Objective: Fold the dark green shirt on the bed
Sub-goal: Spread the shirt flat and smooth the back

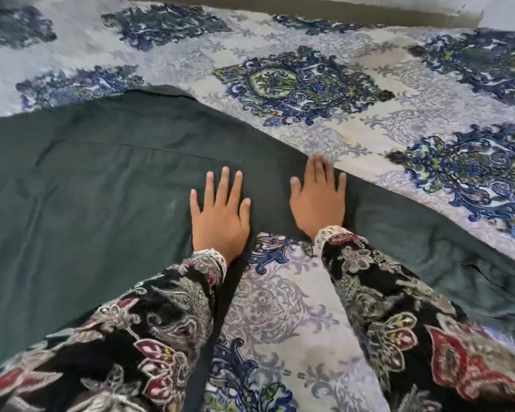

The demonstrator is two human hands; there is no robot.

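The dark green shirt at left and centre of the frame is matt woven cloth, faintly creased; the bedspread beneath is smooth printed cloth; lower sleeves are lace-edged patterned fabric

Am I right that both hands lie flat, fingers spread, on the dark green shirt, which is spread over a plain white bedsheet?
Not quite. The head view shows the left hand and right hand flat, fingers spread, on the dark green shirt, but the bedsheet is not plain white: it is pale with blue and green ornamental medallions.
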